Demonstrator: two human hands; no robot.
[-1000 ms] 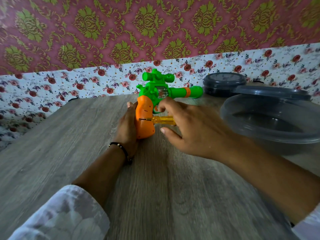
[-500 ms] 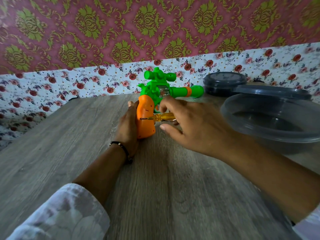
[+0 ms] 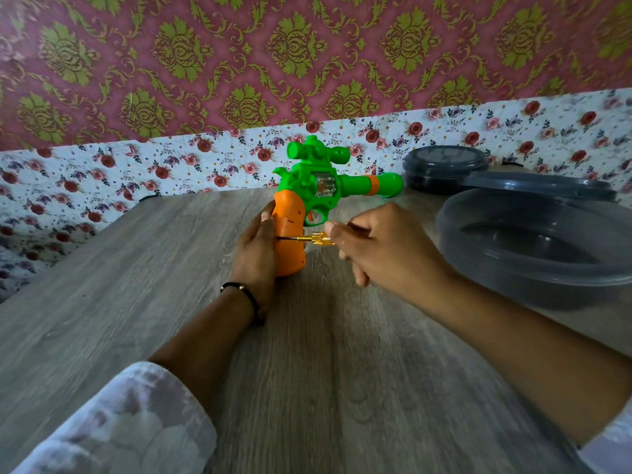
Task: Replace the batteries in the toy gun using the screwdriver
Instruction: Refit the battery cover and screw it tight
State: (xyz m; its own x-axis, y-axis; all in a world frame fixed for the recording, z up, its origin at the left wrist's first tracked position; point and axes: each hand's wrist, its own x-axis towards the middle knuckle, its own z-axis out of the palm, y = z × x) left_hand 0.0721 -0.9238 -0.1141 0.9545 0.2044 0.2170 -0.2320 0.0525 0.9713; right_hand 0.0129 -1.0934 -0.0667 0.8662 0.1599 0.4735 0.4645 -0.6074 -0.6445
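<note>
Toy gun stood on tabletop, left hand gripping orange handle to steady it. Right hand pinched screwdriver, tip at handle, probably working screw.

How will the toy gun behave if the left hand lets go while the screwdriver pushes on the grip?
The toy gun stands on its orange grip's narrow butt, so it would probably tip. It looks like hollow plastic, likely light, so the screwdriver could slide it across the smooth table. The left hand seems needed.

Wood-grain table: toy gun, grey tubs.
</note>
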